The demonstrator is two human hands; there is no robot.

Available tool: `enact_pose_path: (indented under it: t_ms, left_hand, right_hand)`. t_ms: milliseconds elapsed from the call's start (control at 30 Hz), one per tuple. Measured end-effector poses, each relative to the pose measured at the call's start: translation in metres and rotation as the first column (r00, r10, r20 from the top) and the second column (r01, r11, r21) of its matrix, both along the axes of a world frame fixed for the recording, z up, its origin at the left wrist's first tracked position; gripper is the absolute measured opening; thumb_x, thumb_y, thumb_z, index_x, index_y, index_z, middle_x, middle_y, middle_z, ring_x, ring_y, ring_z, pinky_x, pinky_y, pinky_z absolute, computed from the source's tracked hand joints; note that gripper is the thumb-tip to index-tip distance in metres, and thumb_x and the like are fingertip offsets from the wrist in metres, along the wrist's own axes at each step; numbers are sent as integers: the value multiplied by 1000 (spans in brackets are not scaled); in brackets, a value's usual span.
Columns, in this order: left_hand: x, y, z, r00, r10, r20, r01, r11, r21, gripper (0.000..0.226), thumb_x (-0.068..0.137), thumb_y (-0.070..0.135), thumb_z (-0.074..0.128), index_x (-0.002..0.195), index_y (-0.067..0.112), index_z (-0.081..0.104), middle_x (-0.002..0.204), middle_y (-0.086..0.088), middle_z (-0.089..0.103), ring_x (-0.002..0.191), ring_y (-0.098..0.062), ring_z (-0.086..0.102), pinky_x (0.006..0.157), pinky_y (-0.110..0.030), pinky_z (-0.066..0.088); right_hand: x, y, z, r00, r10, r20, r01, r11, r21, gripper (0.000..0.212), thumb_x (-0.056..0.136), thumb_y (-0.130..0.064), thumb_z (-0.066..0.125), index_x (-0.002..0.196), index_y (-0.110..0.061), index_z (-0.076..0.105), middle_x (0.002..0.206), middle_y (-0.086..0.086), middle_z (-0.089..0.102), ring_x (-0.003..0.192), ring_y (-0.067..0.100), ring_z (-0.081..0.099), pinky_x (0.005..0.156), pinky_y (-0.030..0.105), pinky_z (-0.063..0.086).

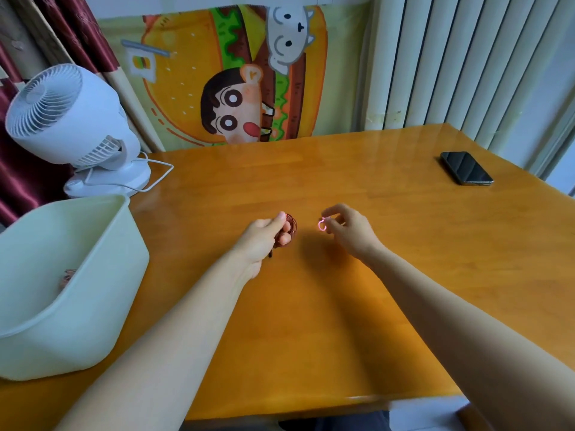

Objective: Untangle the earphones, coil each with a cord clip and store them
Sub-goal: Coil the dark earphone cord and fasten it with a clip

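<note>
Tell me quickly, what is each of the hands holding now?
Left hand: grips the coiled earphones.
Right hand: pinches the pink clip.

One camera only, riding on the person's head, looking forward and down across the orange table (311, 188). Wide lens: the white slats (451, 57) at the back lean. Both forearms enter from the bottom edge. The left hand (264, 235) and right hand (348, 230) sit mid-frame, near enough to make out the coiled earphone (292, 226) and pink clip (321, 226) they hold. The bin (93, 290) crowds the left edge.
</note>
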State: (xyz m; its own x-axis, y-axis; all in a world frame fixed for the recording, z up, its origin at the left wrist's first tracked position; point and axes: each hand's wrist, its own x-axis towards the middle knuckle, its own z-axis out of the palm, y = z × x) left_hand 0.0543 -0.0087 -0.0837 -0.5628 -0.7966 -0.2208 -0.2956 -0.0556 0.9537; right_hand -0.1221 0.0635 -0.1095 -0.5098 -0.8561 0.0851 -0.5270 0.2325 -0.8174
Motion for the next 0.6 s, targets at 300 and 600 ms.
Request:
enact_pose_path:
  t_ms: [300,600]
  left_hand:
    - [-30,-20,-19,962,262,75,-257,964,-71,40,104,42,31,82,16,51,67,0,48,80,-20,44,70,-28,33]
    - [-67,-11,-39,903,403,147,-365,902,-230,36,103,38,31,86,17,55,98,-12,66,85,-22,35,106,-46,31]
  right_hand:
    - [1,-35,-20,880,-67,-470,172,968,184,19,94,-31,51,107,-18,56,101,4,67,89,30,61,63,31,38]
    - [-14,-16,-28,979,104,178,-53,961,-273,27,97,-13,53,121,-20,63,85,-1,74,63,13,60,68,37,52]
